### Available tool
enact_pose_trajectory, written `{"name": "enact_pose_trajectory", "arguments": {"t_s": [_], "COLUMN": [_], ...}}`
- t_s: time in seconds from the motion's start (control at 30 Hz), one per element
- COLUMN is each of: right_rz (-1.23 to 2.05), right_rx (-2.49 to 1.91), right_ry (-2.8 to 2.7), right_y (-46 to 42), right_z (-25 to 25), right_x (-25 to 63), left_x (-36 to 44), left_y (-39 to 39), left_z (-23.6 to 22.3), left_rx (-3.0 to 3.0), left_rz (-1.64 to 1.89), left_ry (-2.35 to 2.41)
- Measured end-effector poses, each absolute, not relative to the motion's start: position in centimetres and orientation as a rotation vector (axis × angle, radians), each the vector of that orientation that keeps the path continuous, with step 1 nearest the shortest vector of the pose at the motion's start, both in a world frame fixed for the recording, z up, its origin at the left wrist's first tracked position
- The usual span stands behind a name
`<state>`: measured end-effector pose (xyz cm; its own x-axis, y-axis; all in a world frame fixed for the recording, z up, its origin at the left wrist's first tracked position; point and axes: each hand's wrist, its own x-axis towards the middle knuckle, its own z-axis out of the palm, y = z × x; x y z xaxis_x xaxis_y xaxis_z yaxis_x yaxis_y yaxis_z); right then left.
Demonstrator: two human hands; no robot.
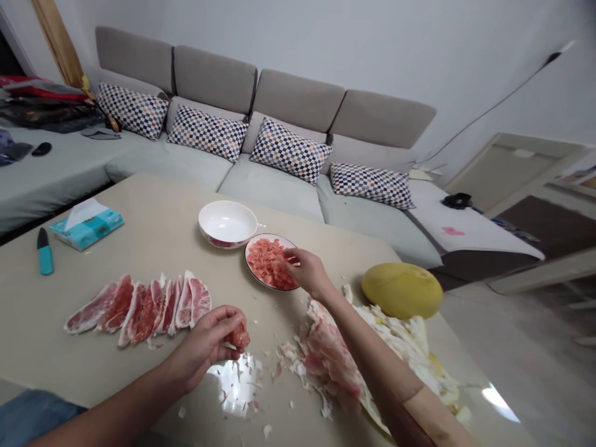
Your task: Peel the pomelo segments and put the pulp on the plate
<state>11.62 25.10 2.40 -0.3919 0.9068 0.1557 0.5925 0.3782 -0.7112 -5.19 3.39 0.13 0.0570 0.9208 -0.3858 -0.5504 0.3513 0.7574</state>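
My left hand (214, 335) is closed around a piece of peeled red pomelo flesh (239, 333), held above the table. My right hand (305, 270) reaches over the right side of a dark-rimmed plate (248, 263) heaped with loose red pomelo pulp (267, 262). Its fingers are curled down at the pulp, and what they hold, if anything, is hidden. To the left of my left hand lies a row of pomelo segments (149, 307) with white membrane on them. Under my right forearm is a pile of stripped pomelo membranes (326, 347).
A white bowl (228, 222) stands behind the plate. At the right are a whole yellow pomelo (403, 289) and white peel (400, 338). A teal-handled knife (45, 251) and a tissue pack (88, 225) lie at the left. Small scraps dot the table (153, 217); a sofa (279, 186) stands beyond.
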Motion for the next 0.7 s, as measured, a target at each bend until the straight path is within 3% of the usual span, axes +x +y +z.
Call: {"name": "enact_pose_trajectory", "arguments": {"t_s": [0.13, 0.43, 0.7], "right_rz": [0.761, 1.234, 0.981], "right_rx": [-1.242, -1.014, -0.924], "right_ry": [-2.148, -2.302, -2.383], "right_y": [22.3, 11.4, 11.0], "right_z": [3.3, 2.5, 2.7], "right_x": [12.0, 12.2, 12.0], "left_x": [-5.1, -4.3, -4.1], "left_y": [3.4, 3.0, 2.8], "left_z": [0.3, 0.0, 0.3], "left_rx": [0.494, 0.61, 0.711], "left_rz": [1.17, 1.132, 1.108], "left_ry": [1.001, 1.046, 1.045]}}
